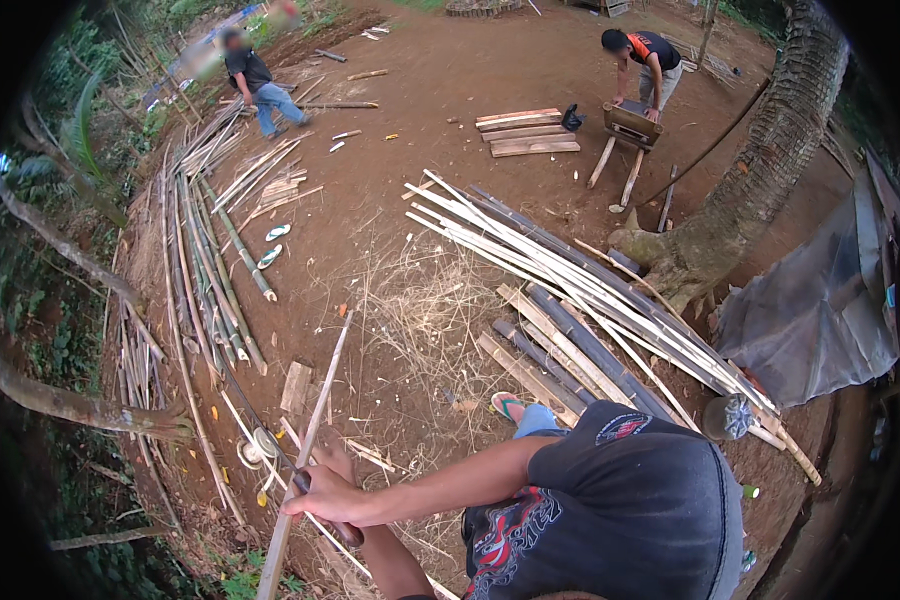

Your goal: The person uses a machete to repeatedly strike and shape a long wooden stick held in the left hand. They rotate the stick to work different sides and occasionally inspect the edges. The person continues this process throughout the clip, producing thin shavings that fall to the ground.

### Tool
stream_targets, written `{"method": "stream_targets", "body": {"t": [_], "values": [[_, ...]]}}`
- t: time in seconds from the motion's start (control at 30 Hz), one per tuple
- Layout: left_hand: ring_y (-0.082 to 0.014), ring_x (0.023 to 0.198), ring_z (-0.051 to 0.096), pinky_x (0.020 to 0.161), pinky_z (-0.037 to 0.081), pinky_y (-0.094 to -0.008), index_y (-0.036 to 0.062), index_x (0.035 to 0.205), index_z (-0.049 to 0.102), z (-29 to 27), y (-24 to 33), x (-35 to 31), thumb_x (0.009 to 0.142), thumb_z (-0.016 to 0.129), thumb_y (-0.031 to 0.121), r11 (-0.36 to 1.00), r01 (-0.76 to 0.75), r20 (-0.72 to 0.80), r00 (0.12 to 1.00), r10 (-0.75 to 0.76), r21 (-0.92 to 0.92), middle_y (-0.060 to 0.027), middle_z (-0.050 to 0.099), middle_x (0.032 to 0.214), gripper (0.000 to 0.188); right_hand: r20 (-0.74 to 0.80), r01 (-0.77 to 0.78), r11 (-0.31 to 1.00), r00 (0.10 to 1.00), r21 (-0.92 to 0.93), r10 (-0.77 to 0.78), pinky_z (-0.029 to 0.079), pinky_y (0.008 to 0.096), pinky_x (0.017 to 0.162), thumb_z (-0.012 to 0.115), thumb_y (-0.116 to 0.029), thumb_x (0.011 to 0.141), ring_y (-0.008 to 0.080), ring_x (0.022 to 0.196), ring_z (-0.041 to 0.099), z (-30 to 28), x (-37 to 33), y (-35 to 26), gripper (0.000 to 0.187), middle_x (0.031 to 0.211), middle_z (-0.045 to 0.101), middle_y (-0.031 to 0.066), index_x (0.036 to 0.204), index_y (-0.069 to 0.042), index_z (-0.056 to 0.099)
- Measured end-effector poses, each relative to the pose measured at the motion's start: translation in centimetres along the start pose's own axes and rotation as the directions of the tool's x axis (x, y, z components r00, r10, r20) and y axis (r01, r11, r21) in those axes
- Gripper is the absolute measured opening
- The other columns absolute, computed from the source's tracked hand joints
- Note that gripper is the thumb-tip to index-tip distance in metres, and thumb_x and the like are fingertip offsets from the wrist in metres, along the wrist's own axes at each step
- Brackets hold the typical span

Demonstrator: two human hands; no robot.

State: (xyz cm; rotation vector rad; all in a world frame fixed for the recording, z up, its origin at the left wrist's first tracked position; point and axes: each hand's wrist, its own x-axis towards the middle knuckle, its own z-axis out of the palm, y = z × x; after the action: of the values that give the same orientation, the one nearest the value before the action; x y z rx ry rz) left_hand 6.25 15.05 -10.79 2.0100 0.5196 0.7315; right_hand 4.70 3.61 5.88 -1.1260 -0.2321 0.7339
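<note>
My right hand (322, 494) is closed around a long pale bamboo strip (320, 400) that slants from the bare earth down to the lower edge. A thin dark blade (260, 425) crosses the strip at that hand and points up and left. My left hand (350, 533) lies just below my right wrist and is mostly hidden. It is closed on the blade's dark handle end. My knee and a sandalled foot (507, 404) rest to the right of the hands.
Split bamboo slats (570, 290) lie in a long pile at right, and green poles (220, 290) lie at left. A palm trunk (760, 160) and a grey tarp (820, 300) stand at right. Two other people work farther off, one by stacked planks (525, 132).
</note>
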Motion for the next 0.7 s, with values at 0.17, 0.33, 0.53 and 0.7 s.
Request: {"method": "stream_targets", "body": {"t": [0.17,0.33,0.53,0.7], "values": [[-0.0318,0.117,0.048,0.103,0.037,-0.0441,-0.0041,0.128,0.046,-10.4,1.6,-6.0,0.101,0.048,0.034,0.73,0.236,-0.066,0.931,-0.359,-0.641,-0.0202,0.051,0.12,0.046,0.143,-0.088,0.996,0.986,-0.013,0.089,0.043,0.0268,0.046,0.075,-0.016,0.077,0.0104,0.051,0.057,0.0,-1.4,-1.8,0.021,0.065,0.065,0.0061,0.074,-0.002,0.06],[-0.021,0.07,0.046,0.065,0.04,-0.033,0.0068,0.088,0.053,-15.9,20.5,-7.8,0.098,0.05,0.046,0.53,-0.452,-0.694,0.53,-0.488,-0.717,-0.0067,0.047,0.075,0.04,0.159,-0.107,0.994,0.982,0.031,0.101,0.043,0.0252,0.043,0.074,-0.011,0.077,0.0108,0.05,0.057,0.4,-2.1,-1.3,0.019,0.067,0.067,0.0101,0.075,-0.001,0.058],[-0.0173,0.046,0.037,0.045,0.031,-0.0293,0.0108,0.073,0.05,-18.2,24.1,-10.8,0.098,0.044,0.049,0.469,-0.736,-0.839,0.544,-0.02,-0.488,-0.0002,0.039,0.056,0.046,0.18,-0.137,0.989,0.973,-0.049,0.143,0.042,0.0273,0.044,0.075,-0.011,0.077,0.012,0.051,0.057,2.5,-2.4,2.8,0.02,0.067,0.064,0.0086,0.076,-0.001,0.058],[-0.0172,0.046,0.037,0.045,0.031,-0.0295,0.0109,0.073,0.05,-18.6,22.7,-12.6,0.098,0.044,0.049,0.454,-0.755,-0.814,0.572,0.101,-0.474,-0.0001,0.039,0.056,0.046,0.237,-0.248,0.962,0.934,-0.113,0.268,0.046,0.0303,0.051,0.074,-0.01,0.077,0.0154,0.058,0.059,3.4,-3.4,4.1,0.021,0.07,0.064,0.0097,0.079,-0.001,0.056]]}}
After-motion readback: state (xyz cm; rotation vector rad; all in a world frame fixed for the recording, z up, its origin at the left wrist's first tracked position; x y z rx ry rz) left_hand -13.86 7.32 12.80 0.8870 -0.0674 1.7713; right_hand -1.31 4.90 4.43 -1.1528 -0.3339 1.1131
